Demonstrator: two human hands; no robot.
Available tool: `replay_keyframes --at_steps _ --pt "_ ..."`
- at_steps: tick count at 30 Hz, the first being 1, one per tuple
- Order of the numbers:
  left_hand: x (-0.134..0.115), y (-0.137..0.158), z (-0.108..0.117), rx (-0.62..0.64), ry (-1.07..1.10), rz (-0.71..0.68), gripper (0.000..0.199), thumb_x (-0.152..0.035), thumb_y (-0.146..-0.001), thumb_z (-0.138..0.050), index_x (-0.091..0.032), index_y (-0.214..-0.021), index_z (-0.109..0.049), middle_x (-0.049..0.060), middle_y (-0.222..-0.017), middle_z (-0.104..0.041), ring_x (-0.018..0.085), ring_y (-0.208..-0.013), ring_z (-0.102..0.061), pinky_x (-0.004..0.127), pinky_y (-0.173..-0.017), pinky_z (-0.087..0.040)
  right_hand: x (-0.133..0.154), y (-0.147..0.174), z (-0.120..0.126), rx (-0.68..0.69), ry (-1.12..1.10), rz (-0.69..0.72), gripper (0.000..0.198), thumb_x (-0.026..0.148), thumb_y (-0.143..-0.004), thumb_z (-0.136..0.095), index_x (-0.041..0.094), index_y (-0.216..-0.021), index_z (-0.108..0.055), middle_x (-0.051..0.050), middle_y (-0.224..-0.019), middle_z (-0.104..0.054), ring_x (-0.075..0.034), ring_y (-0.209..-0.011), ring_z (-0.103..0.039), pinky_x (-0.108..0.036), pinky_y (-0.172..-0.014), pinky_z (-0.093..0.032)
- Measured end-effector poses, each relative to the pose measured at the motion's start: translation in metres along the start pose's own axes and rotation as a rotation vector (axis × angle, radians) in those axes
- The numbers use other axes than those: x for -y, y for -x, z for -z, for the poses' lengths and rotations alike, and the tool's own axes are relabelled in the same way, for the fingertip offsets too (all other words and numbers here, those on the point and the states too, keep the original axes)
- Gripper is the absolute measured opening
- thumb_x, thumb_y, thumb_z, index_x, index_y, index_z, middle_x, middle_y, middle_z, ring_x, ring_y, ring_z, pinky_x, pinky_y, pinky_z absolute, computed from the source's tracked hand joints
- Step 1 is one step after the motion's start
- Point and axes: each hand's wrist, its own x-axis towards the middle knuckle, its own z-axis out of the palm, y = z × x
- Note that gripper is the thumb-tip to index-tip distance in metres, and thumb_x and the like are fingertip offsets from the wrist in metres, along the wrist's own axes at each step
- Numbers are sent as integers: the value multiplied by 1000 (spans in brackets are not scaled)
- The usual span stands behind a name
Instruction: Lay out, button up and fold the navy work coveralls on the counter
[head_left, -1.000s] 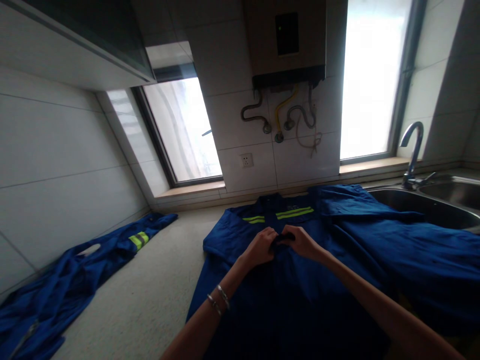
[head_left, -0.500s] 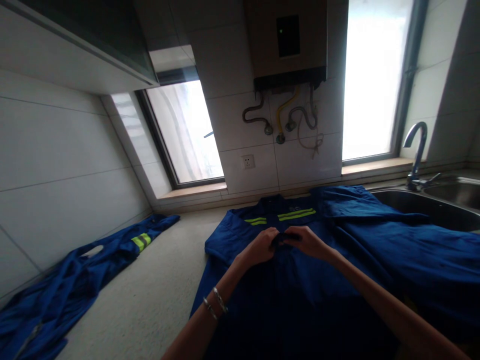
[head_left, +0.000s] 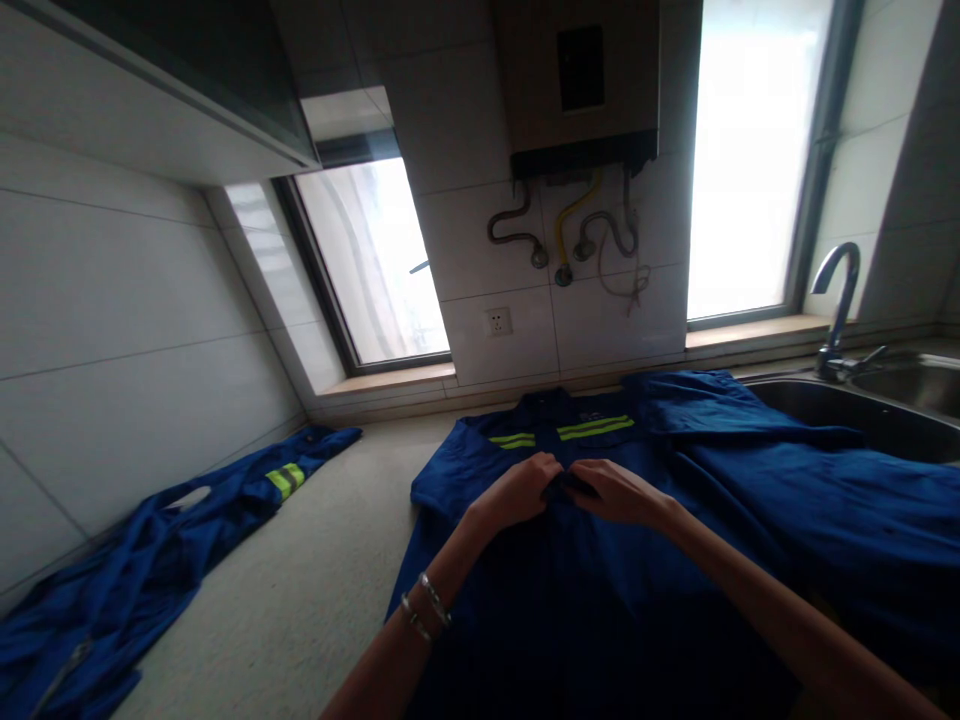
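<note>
A blue work jacket [head_left: 465, 470] with yellow-green reflective stripes lies spread face up on the counter, its collar toward the wall. At the middle of its front, my left hand [head_left: 525, 490] is closed on the cloth, fingers pinched. Close beside it on the right, my right hand [head_left: 615, 492] also pinches the front edge, and the fingertips of both nearly meet. The small part between the fingers is dark and mostly hidden, so I cannot make out whether a button or only cloth is there.
Another blue garment [head_left: 187, 540] with a reflective band lies along the left wall on the pale counter [head_left: 285, 580]. At the right is a sink [head_left: 802, 405] with a tap [head_left: 840, 300]. A water heater [head_left: 577, 80] hangs above a wall socket [head_left: 497, 321].
My right hand has turned slightly and lowered, its knuckles now more on top. My left hand stays at nearly the same spot on the jacket front. The view shifts a little.
</note>
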Motion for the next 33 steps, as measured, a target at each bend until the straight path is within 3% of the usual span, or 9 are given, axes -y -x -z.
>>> replay_keyframes --at_steps 5,10,17,23,29,33 --pt "0 0 2 34 22 -46 31 3 -71 -42 -15 -91 -58 7 -96 -59 18 -94 -54 28 -87 -41 -2 0 0 18 6 20 18 30 -87 -46 18 -75 -50 0 -68 -55 -11 -59 -49 -23 -56 -28" --pt "-1 -1 0 -58 -5 -1 31 3 -72 -42 -15 -88 -61 8 -95 -59 19 -93 -54 29 -85 -41 -2 0 -1 -1 -34 5 22 31 -89 -44 17 -74 -52 0 -65 -55 -10 -55 -46 -24 -54 -26" --pt "-2 -2 2 -47 56 -87 28 4 -68 -45 -13 -83 -62 7 -91 -61 18 -89 -55 26 -82 -41 0 0 1 18 -86 -1 22 32 -88 -45 16 -78 -57 -1 -65 -57 -10 -55 -47 -23 -54 -27" --pt "4 -2 -1 -51 142 -137 26 1 -72 -47 -14 -85 -65 6 -89 -63 15 -85 -57 23 -77 -41 0 -2 1 35 -187 10 24 30 -86 -48 14 -70 -57 3 -56 -47 -7 -51 -40 -22 -52 -24" --pt "-2 0 4 -15 179 -90 20 -2 -74 -49 -13 -81 -65 6 -86 -62 14 -78 -58 21 -70 -42 -4 -2 -6 11 -282 10 24 24 -82 -51 14 -60 -51 6 -50 -35 -5 -48 -33 -21 -49 -22" --pt "-3 1 7 -45 209 -71 13 -10 -79 -53 -13 -87 -63 6 -86 -62 15 -78 -58 22 -71 -42 -5 1 -9 -5 -359 -51 19 25 -82 -51 14 -66 -54 6 -53 -39 -6 -49 -34 -20 -47 -24"
